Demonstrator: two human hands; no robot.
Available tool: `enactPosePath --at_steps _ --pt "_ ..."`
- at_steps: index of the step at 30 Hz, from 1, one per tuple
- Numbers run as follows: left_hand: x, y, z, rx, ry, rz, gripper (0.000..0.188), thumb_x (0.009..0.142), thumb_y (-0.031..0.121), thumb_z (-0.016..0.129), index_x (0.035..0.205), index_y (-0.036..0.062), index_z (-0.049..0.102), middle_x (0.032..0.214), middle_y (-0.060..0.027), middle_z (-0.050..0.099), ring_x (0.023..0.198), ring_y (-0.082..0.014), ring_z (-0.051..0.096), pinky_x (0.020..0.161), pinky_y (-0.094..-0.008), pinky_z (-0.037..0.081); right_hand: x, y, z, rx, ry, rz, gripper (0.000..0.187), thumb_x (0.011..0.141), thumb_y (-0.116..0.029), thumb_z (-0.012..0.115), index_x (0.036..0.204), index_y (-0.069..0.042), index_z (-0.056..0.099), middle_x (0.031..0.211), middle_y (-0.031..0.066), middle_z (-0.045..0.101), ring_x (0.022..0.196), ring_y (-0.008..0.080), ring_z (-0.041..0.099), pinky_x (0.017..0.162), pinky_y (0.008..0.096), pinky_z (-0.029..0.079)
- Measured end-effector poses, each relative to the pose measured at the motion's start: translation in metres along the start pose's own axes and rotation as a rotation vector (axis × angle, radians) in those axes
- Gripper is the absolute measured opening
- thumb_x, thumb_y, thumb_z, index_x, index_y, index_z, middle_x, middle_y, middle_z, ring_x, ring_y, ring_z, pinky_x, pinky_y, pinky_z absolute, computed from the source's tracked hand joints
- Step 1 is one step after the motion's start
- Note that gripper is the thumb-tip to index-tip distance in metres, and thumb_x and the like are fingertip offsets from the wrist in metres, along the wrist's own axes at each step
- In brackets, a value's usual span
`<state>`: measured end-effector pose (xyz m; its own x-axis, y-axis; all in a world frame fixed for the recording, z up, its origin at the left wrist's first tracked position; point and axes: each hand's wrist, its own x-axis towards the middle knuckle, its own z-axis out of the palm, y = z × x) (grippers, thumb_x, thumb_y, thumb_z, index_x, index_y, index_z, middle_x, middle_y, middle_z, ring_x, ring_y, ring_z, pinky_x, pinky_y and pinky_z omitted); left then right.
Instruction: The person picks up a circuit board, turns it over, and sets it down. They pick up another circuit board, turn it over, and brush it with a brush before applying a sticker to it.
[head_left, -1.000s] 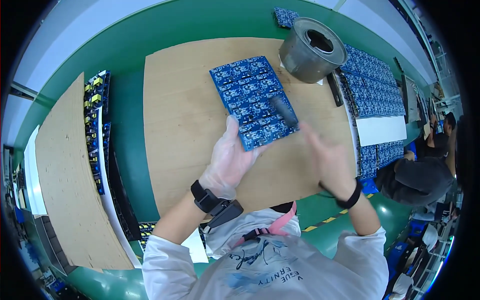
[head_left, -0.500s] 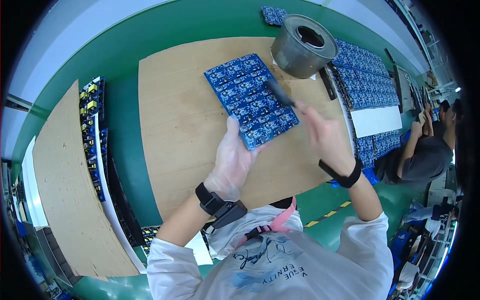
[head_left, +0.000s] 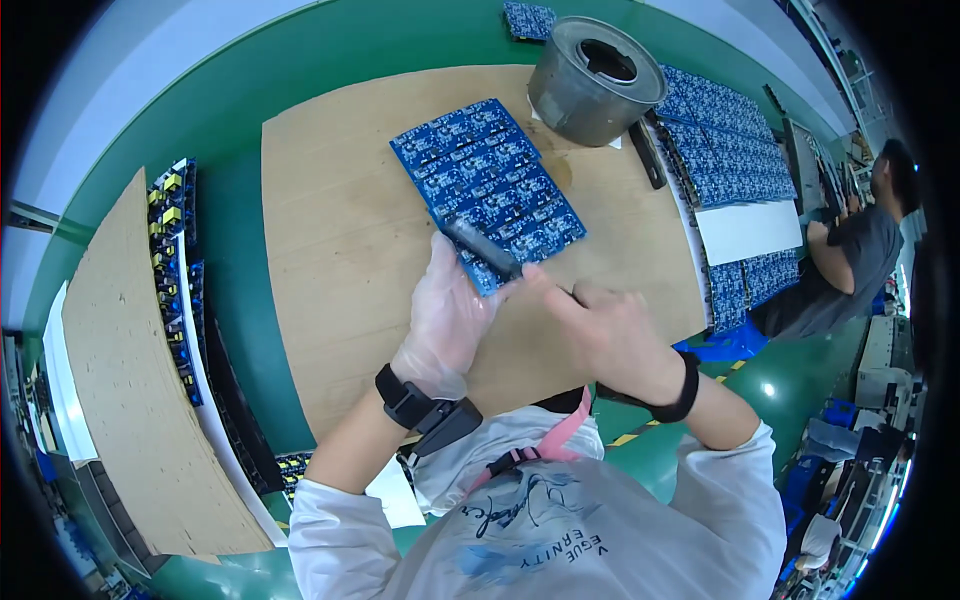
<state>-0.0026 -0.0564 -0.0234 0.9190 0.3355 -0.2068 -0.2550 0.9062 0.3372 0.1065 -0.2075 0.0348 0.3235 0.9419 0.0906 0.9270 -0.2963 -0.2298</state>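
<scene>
A blue circuit board panel (head_left: 490, 170), crowded with small parts, is held over the brown board on the bench. My left hand (head_left: 445, 310), in a thin clear glove, grips its near-left corner, thumb on top and fingers beneath. My bare right hand (head_left: 610, 335) is closed round the handle of a dark brush (head_left: 478, 247). The brush head lies over the near end of the panel, close to my left thumb, and hides a strip of it; the bristles are blurred.
A round grey metal can (head_left: 597, 80) with a hole in its top stands at the far right. Beside it are a black bar (head_left: 647, 155) and stacked blue panels (head_left: 725, 130). Boards with yellow parts (head_left: 172, 215) line the left. A person (head_left: 850, 240) sits at right.
My right hand has swept the brush left and toward me, from the panel's right edge to its near end. The panel has shifted slightly left. The person at right has become more upright.
</scene>
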Motion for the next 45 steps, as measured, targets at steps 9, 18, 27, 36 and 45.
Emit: enactPosePath --at_steps 9,18,27,36,45 --pt "0.004 -0.003 -0.002 0.005 -0.031 0.023 0.043 0.098 0.037 0.026 0.131 0.0103 0.036 0.131 -0.0069 0.045 0.119 -0.0237 0.046 0.1 -0.0448 0.038 -0.016 0.017 -0.002 0.132 0.096 -0.067 0.054 0.074 0.002 0.051 0.126 -0.011 0.049 0.084 0.0152 0.061 0.065 0.0293 0.061 0.05 0.039 0.044" --pt "0.007 -0.003 -0.003 0.002 -0.025 0.007 0.044 0.098 0.037 0.027 0.131 0.0081 0.035 0.132 -0.0075 0.045 0.12 -0.0247 0.045 0.1 -0.0451 0.038 -0.005 0.034 -0.01 0.032 0.084 0.055 0.055 0.073 0.004 0.051 0.126 -0.011 0.05 0.07 0.0128 0.054 0.055 0.0275 0.054 0.05 0.0372 0.043" --pt "-0.002 -0.003 0.0 0.003 -0.015 -0.017 0.043 0.099 0.036 0.027 0.132 0.0091 0.034 0.133 -0.0064 0.043 0.118 -0.0239 0.045 0.099 -0.044 0.037 -0.003 0.048 -0.01 -0.27 0.044 0.218 0.056 0.073 0.003 0.051 0.127 -0.01 0.05 0.062 0.0112 0.047 0.049 0.027 0.05 0.047 0.0361 0.042" --pt "0.004 -0.007 -0.002 0.011 0.028 0.019 0.042 0.099 0.033 0.03 0.132 0.0089 0.035 0.133 -0.0059 0.044 0.12 -0.0234 0.045 0.101 -0.0448 0.034 -0.04 0.039 0.008 -0.092 0.08 -0.036 0.06 0.07 0.007 0.049 0.127 -0.01 0.05 0.06 0.0076 0.044 0.045 0.0241 0.046 0.043 0.0339 0.036" --pt "0.005 -0.009 -0.003 0.097 0.034 0.067 0.041 0.098 0.034 0.033 0.131 0.0085 0.038 0.131 -0.0061 0.046 0.119 -0.022 0.045 0.101 -0.045 0.034 -0.043 0.024 0.006 -0.094 0.062 -0.194 0.058 0.067 0.005 0.051 0.124 -0.008 0.053 0.059 0.0087 0.045 0.047 0.0233 0.047 0.044 0.0341 0.037"
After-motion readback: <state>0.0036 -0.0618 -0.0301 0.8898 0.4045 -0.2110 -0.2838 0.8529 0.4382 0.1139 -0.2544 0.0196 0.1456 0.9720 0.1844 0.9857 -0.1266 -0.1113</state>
